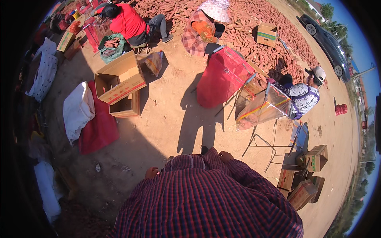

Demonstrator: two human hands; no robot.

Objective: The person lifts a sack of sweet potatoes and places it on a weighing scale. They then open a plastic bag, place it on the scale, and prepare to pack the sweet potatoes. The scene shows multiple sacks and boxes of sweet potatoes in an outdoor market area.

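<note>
My left hand [152,172] hangs low at the left side of my checked shirt, its fingers partly hidden. My right hand [225,156] is at the shirt's right front, close to the hem; whether it grips the cloth cannot be told. Ahead of me a red mesh bag [221,77] hangs on a metal frame. Right of it, a clear plastic bag [262,111] with sweet potatoes inside hangs on another metal stand. Left of centre, an open cardboard box [121,78] rests on a second cardboard box [126,106]. A white woven sack [79,110] lies over red mesh cloth [99,131].
A large heap of sweet potatoes [250,53] spreads across the top. Several people sit or crouch beside it, including one in red [131,22] and one in a white cap [306,92]. Cardboard boxes [303,190] lie at right. A dark car [326,44] stands beyond the heap.
</note>
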